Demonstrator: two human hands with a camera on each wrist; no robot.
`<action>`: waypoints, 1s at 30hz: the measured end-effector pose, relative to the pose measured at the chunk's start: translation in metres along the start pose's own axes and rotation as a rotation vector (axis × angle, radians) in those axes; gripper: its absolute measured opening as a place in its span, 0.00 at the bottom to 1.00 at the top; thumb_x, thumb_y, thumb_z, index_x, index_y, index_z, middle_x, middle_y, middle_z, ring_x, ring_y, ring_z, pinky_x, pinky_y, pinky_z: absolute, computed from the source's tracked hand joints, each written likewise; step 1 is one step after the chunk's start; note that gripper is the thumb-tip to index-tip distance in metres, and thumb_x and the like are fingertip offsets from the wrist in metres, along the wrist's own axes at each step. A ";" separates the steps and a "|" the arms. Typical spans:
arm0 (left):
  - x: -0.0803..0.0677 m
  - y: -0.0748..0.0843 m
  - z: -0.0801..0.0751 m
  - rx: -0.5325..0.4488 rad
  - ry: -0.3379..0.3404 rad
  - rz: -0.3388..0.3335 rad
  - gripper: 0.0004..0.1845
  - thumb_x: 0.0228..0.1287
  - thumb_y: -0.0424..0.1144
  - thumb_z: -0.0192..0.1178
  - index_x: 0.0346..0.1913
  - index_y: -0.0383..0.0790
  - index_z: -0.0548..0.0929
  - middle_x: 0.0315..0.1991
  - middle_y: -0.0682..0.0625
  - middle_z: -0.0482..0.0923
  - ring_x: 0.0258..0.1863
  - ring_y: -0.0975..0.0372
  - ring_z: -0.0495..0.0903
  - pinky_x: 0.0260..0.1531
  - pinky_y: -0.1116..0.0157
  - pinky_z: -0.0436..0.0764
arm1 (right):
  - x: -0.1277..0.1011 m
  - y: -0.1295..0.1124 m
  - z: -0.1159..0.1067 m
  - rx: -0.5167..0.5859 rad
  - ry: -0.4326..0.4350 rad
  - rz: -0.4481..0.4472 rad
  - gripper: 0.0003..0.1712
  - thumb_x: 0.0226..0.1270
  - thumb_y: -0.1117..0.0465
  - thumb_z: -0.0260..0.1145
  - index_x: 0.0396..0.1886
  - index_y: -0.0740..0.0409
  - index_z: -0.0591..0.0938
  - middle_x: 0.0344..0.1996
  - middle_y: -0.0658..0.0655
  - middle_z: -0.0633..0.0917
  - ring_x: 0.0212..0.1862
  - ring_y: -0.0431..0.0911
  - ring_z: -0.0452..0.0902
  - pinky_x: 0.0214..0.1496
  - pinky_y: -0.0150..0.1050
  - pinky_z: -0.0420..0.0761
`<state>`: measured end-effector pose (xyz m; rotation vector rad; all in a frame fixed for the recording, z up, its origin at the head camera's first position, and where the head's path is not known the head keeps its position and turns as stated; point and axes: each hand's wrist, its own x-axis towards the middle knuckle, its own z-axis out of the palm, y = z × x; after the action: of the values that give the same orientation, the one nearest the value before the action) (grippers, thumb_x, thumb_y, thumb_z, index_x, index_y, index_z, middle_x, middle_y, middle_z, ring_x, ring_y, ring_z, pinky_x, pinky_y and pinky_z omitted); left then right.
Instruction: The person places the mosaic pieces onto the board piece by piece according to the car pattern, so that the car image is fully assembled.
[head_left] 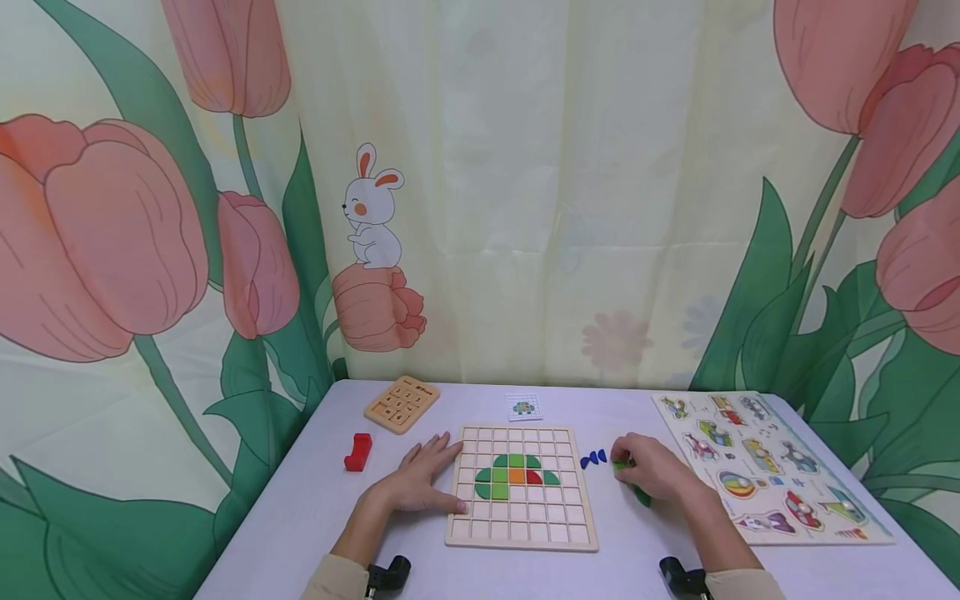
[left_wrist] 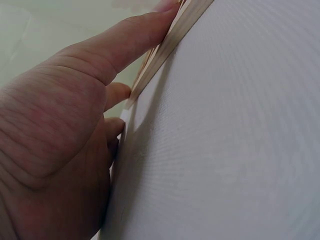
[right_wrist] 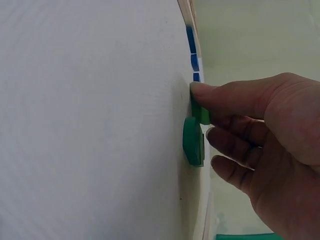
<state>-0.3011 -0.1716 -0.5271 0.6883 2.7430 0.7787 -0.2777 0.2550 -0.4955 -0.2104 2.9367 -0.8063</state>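
A square wooden grid board [head_left: 521, 537] lies before me, several green tiles [head_left: 500, 477], an orange tile [head_left: 517, 476] and a red piece [head_left: 534, 477] set in its middle. My left hand [head_left: 412, 483] rests at its left edge, fingers spread, the thumb [left_wrist: 145, 32] against the wooden rim. Right of the board, my right hand [head_left: 660, 468] pinches a green tile [right_wrist: 196, 107] close over the cloth, its fingertips partly hidden in the head view. Just below that hand lies a dark green piece [head_left: 642, 497]. Several blue pieces [head_left: 594, 457] sit between board and hand.
Behind the board is a small picture card [head_left: 523, 407] with a green pattern. At the back left lie a wooden number board [head_left: 402, 405] and a red block [head_left: 358, 452]. A large picture puzzle board [head_left: 765, 467] covers the right side, and a printed curtain hangs behind.
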 end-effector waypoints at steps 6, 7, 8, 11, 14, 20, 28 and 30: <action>0.000 0.001 -0.001 -0.002 0.000 0.003 0.59 0.48 0.72 0.72 0.82 0.53 0.61 0.85 0.45 0.48 0.86 0.48 0.43 0.82 0.39 0.40 | -0.001 -0.006 0.000 -0.014 0.028 -0.020 0.11 0.59 0.70 0.77 0.37 0.55 0.84 0.31 0.51 0.80 0.36 0.45 0.73 0.39 0.41 0.76; 0.000 0.001 -0.001 0.000 0.001 0.003 0.60 0.48 0.72 0.72 0.82 0.53 0.61 0.85 0.45 0.48 0.86 0.48 0.43 0.82 0.40 0.40 | -0.001 -0.007 0.000 -0.022 0.033 -0.025 0.11 0.59 0.70 0.77 0.36 0.55 0.84 0.31 0.50 0.80 0.36 0.45 0.73 0.39 0.41 0.76; 0.000 0.000 -0.001 0.002 0.001 0.002 0.60 0.48 0.72 0.72 0.82 0.53 0.61 0.85 0.45 0.48 0.86 0.49 0.43 0.82 0.40 0.40 | -0.001 -0.008 0.001 -0.028 0.039 -0.029 0.11 0.58 0.70 0.77 0.36 0.55 0.84 0.31 0.50 0.80 0.35 0.45 0.73 0.39 0.41 0.76; 0.001 -0.001 -0.001 0.009 0.001 0.003 0.60 0.48 0.73 0.71 0.82 0.53 0.61 0.86 0.45 0.48 0.86 0.49 0.43 0.83 0.40 0.40 | -0.001 -0.008 0.002 -0.035 0.046 -0.040 0.11 0.58 0.70 0.78 0.35 0.54 0.84 0.31 0.50 0.79 0.36 0.45 0.72 0.39 0.41 0.75; 0.001 -0.001 0.000 0.008 -0.001 0.003 0.60 0.48 0.73 0.71 0.82 0.53 0.61 0.85 0.45 0.48 0.86 0.49 0.43 0.83 0.40 0.40 | -0.001 -0.008 0.003 -0.027 0.051 -0.057 0.12 0.57 0.70 0.78 0.34 0.53 0.84 0.30 0.50 0.79 0.35 0.45 0.72 0.39 0.40 0.75; 0.001 -0.001 0.000 -0.001 -0.003 0.001 0.60 0.48 0.73 0.71 0.82 0.54 0.61 0.86 0.45 0.48 0.86 0.49 0.43 0.82 0.40 0.40 | -0.002 -0.010 0.003 0.022 0.036 -0.091 0.12 0.57 0.70 0.78 0.34 0.51 0.86 0.29 0.48 0.80 0.35 0.44 0.72 0.37 0.38 0.74; 0.001 0.000 0.000 0.003 -0.006 -0.005 0.60 0.48 0.73 0.71 0.82 0.54 0.61 0.86 0.45 0.48 0.86 0.49 0.42 0.83 0.40 0.40 | -0.003 -0.010 0.003 0.085 0.009 -0.123 0.09 0.59 0.69 0.78 0.36 0.52 0.89 0.31 0.47 0.84 0.35 0.43 0.74 0.37 0.34 0.74; 0.000 0.001 -0.001 -0.001 -0.008 -0.007 0.60 0.48 0.73 0.71 0.82 0.53 0.61 0.86 0.46 0.48 0.86 0.49 0.43 0.83 0.40 0.40 | -0.003 -0.011 0.003 0.108 0.017 -0.162 0.09 0.59 0.69 0.77 0.38 0.53 0.90 0.33 0.47 0.86 0.35 0.43 0.74 0.37 0.33 0.75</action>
<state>-0.3014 -0.1712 -0.5262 0.6799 2.7363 0.7736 -0.2737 0.2449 -0.4923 -0.4398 2.9101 -0.9888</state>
